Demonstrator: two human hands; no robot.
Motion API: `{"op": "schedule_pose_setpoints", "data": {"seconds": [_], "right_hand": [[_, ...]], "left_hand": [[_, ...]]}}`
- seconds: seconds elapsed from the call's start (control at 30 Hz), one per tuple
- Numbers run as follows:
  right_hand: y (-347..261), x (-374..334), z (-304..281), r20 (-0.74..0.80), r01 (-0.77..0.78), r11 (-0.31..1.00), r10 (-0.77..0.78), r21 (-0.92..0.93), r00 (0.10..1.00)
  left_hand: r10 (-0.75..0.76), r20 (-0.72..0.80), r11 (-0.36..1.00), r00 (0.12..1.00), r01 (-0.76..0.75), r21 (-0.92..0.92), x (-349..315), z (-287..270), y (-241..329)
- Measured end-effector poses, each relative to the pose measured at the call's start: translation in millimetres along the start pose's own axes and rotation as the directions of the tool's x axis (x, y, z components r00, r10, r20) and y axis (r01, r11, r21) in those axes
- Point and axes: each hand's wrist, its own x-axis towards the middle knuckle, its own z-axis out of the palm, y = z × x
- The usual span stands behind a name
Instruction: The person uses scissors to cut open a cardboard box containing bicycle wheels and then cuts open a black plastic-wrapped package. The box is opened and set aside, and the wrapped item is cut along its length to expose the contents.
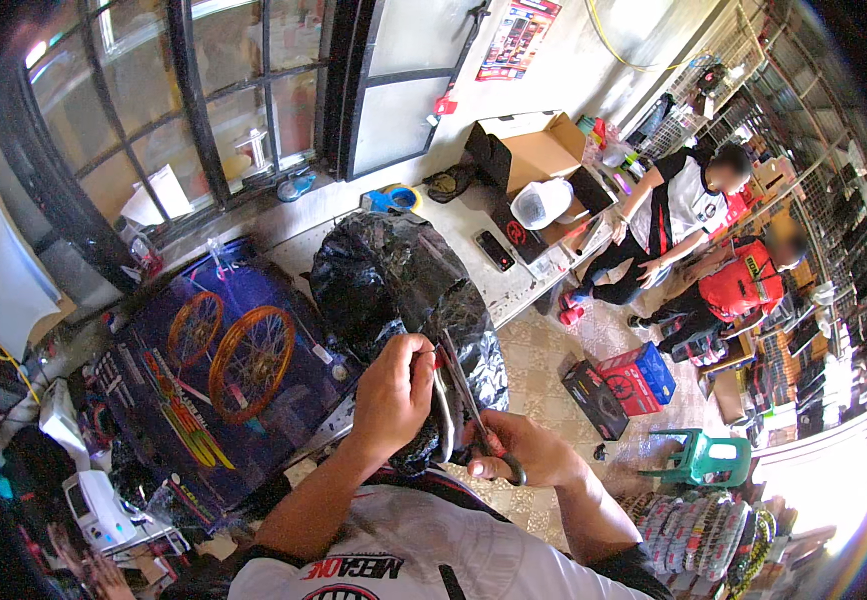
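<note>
My left hand (392,402) is closed in a pinch, with a pale grey curved strip (445,425) hanging down beside its fingertips. What the strip is made of, I cannot make out. In my right hand (532,447) is a pair of scissors (464,382), its fingers around the handles. The blades point up and away, with their tips close to my left fingertips. Just beyond both hands, a bulky bundle in shiny black plastic (379,270) lies on the worktop, its near end under the scissors.
A dark blue printed box (214,390) lies at left. Behind the bundle are a tape roll (406,198), a phone-like black device (495,251) and an open carton (544,150). Two people are at right, near boxes (639,378), a green plastic chair (704,460) and stacked tyres (694,535).
</note>
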Motion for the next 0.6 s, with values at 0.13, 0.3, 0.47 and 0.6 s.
{"op": "schedule_pose_setpoints", "data": {"seconds": [0.13, 0.3, 0.47, 0.6], "right_hand": [[0, 0, 2, 0.013, -0.057, 0.998, 0.057, 0.031, 0.998], [-1, -4, 4, -0.053, -0.054, 0.998, 0.053, -0.024, 0.997], [-1, -3, 5, -0.074, -0.052, 0.999, 0.052, 0.008, 0.996], [-1, -2, 4, -0.083, -0.041, 0.990, 0.052, 0.138, 0.995]], "left_hand": [[-0.063, 0.053, 0.990, 0.997, 0.069, -0.125, 2, -7, -7], [-0.096, 0.107, 0.974, 0.990, 0.116, -0.196, 3, -9, -8], [-0.068, 0.149, 0.969, 0.987, 0.101, -0.227, 5, -11, -8], [-0.049, 0.200, 0.964, 0.979, 0.099, -0.248, 10, -15, -12]]}}
